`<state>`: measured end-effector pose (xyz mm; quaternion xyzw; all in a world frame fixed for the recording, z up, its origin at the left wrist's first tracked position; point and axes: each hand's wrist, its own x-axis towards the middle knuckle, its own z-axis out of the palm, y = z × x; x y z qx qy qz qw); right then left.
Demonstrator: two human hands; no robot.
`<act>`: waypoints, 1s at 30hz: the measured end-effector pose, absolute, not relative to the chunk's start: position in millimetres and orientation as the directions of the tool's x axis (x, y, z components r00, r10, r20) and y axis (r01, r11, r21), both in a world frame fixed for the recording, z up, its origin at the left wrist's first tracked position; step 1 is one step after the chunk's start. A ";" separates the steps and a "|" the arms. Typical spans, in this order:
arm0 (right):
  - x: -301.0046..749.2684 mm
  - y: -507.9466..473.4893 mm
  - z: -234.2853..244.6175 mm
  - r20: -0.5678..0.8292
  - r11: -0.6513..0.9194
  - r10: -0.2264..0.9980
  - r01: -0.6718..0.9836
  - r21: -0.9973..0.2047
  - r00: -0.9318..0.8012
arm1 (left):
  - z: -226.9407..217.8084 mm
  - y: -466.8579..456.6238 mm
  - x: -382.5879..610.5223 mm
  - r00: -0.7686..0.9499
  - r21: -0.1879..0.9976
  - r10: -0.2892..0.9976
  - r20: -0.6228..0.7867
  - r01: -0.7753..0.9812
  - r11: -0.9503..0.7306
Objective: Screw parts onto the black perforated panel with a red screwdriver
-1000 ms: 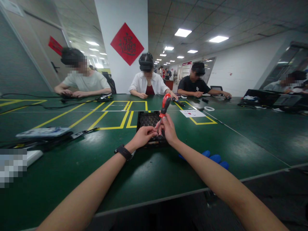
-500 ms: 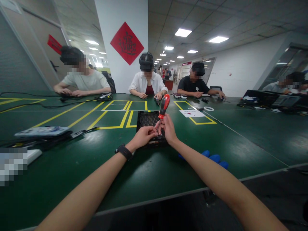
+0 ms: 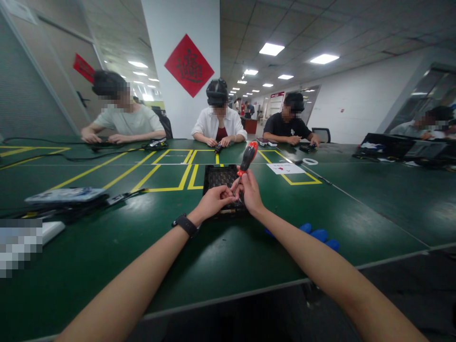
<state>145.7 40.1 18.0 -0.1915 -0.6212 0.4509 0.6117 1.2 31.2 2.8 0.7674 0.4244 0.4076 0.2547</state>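
A screwdriver [image 3: 248, 158] with a red and black handle leans to the right, its tip down at my fingers. My right hand [image 3: 251, 194] is closed round its lower handle and shaft. Beside the tip, my left hand [image 3: 214, 201] has thumb and finger pinched together; anything small between them is too hidden to make out. Both hands are over a black open tray-like box [image 3: 207, 180], which lies on the green table [image 3: 149, 266]. My hands cover the box's near part, while its dark patterned inside shows behind them.
Blue objects [image 3: 318, 234] lie by my right forearm. A paper sheet [image 3: 285, 168] and a white tape roll [image 3: 309, 161] are farther right. Cables and a flat pale-blue item [image 3: 67, 194] lie at left. Several people in headgear sit across the table; yellow tape marks its surface.
The screwdriver handle has tipped farther to the right. My hands stay at the box. Across the table, the middle person's hands have come together on a dark object.
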 end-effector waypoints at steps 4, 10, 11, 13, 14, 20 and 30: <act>145.5 39.8 18.0 0.598 0.534 0.783 -0.308 -0.787 -0.172 | 4.3 30.3 0.3 0.337 0.749 0.851 0.402 0.414 -0.517; 145.8 43.1 16.4 0.574 0.493 0.795 -0.340 -0.801 -0.198 | 9.6 27.1 -0.2 0.421 0.716 0.824 0.380 0.430 -0.550; 146.0 43.4 16.3 0.570 0.486 0.796 -0.343 -0.803 -0.206 | 10.1 27.0 -0.2 0.429 0.714 0.819 0.381 0.426 -0.556; 146.5 43.9 16.0 0.569 0.486 0.796 -0.341 -0.805 -0.208 | 10.3 27.4 -0.2 0.437 0.723 0.810 0.392 0.398 -0.564; 146.7 44.0 15.9 0.571 0.492 0.796 -0.336 -0.803 -0.200 | 10.0 27.8 -0.1 0.435 0.733 0.808 0.398 0.379 -0.565; 145.9 43.7 15.8 0.590 0.528 0.791 -0.305 -0.793 -0.162 | 4.8 30.5 0.6 0.359 0.776 0.852 0.381 0.377 -0.506; 146.0 42.1 16.9 0.593 0.516 0.777 -0.323 -0.793 -0.214 | 3.9 29.5 -0.2 0.340 0.758 0.853 0.396 0.403 -0.513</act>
